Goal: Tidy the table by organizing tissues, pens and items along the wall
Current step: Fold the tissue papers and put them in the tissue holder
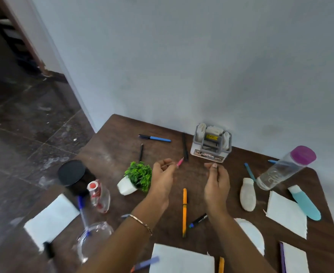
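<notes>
Hardly begun, I'd say; left hand point(162, 175) pinched a pink pen point(180, 162); right hand point(217, 181) curled, contents unclear; tissues point(286, 215) and pens point(184, 211) lay scattered; organiser point(211, 143) stood at the wall point(201, 66).

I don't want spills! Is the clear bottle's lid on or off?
On: the purple lid sits atop the clear bottle.

The light is soft and dim with faint shadows, and the edges look bent and blurry.
</notes>
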